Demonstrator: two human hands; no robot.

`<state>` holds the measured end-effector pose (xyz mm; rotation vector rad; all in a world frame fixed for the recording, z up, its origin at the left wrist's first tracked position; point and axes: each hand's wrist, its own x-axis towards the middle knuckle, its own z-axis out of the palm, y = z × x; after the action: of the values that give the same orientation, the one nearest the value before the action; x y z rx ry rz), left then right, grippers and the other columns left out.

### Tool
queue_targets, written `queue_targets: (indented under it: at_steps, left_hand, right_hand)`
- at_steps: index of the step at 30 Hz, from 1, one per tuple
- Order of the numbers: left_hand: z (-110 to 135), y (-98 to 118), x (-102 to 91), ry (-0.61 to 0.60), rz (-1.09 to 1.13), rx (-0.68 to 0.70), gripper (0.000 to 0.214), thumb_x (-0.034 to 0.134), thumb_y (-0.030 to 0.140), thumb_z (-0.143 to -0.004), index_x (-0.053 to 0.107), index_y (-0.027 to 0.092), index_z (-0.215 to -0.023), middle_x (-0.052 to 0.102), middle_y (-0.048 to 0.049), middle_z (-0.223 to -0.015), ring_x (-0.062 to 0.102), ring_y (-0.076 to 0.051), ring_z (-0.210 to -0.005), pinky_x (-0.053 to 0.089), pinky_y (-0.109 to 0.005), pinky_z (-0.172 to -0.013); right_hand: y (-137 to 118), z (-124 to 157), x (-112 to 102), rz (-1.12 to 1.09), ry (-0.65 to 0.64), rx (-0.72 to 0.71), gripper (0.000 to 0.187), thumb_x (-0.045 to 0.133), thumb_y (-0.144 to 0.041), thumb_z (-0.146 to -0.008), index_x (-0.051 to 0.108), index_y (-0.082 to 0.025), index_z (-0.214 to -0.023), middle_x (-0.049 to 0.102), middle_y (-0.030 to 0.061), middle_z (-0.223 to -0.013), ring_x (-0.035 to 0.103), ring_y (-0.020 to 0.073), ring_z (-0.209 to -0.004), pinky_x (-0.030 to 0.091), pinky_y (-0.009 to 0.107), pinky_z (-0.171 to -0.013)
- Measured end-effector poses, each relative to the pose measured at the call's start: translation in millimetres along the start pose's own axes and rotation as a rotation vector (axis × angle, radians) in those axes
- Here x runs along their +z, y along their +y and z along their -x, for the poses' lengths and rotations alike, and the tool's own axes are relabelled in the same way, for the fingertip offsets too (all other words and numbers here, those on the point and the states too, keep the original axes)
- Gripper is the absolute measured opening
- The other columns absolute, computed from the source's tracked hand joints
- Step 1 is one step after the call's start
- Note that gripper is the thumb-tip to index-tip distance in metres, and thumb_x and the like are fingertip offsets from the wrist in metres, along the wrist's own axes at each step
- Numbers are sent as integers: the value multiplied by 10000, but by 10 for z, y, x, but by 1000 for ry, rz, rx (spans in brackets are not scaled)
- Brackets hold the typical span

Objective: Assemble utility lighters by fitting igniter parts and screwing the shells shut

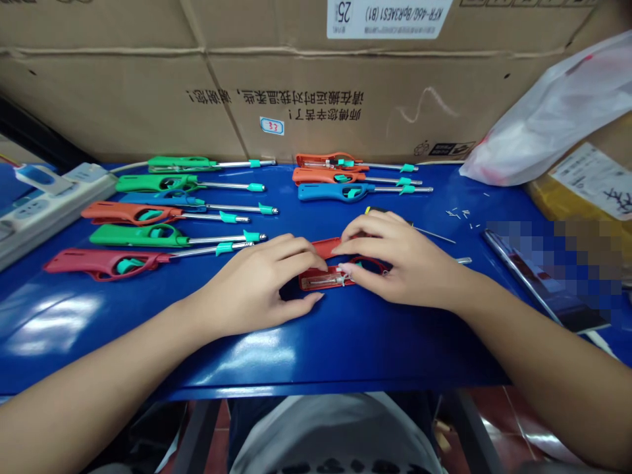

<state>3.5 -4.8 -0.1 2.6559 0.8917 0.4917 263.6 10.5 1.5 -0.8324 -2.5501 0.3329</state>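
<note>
A red long-nosed lighter body point(323, 276) lies opened on the blue table point(148, 329), its inner parts showing. My left hand point(261, 283) rests at its left end, fingers curled round it with the thumb below. My right hand point(399, 257) covers its right part, fingertips pinched on the red shell and a small teal piece. A thin metal tube point(434, 235) and a yellow-handled tool lie just behind my right hand.
Several finished lighters in green, blue, orange and red lie in a row at left point(148, 234), three more at centre back point(345, 178). Cardboard boxes point(296, 85) wall the back. A white power strip point(44, 197) sits at left, a plastic bag point(553, 112) at right.
</note>
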Motion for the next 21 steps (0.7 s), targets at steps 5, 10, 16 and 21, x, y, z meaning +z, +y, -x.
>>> queue_targets:
  at_steps: [5,10,16,21]
  left_hand:
    - [-8,-35,53,44,10,100,249,603,201,-985,708,244,-1207,722,-43,-1150,644,-187,-997,522,-328,-884]
    - [-15,-57,87,38,-29,167,286,587,198,-999,711,229,-1255,737,-78,-1141,647,-206,-991,539,-343,-866]
    - [-16,-50,80,6,-94,161,254,555,224,-1019,756,200,-1173,721,-101,-1092,640,-220,-969,536,-351,-812]
    - [-10,-44,88,11,-5,110,248,593,211,-995,767,232,-1170,725,-71,-1037,624,-214,-971,534,-334,-814]
  right_hand:
    - [67,16,-85,115,-24,33,160,588,-275,-983,724,-196,-1015,688,57,-1052,611,214,-957,398,388,-866]
    - [117,25,-89,131,-130,68,169,637,-315,-961,695,-200,-1071,691,64,-1055,613,235,-981,396,385,-864]
    - [134,25,-35,128,-163,72,216,630,-388,-969,696,-209,-1072,690,68,-1035,598,238,-965,382,372,-845]
    - [126,21,-4,116,-173,84,226,655,-390,-953,696,-203,-1074,694,61,-1050,598,236,-978,378,376,-871]
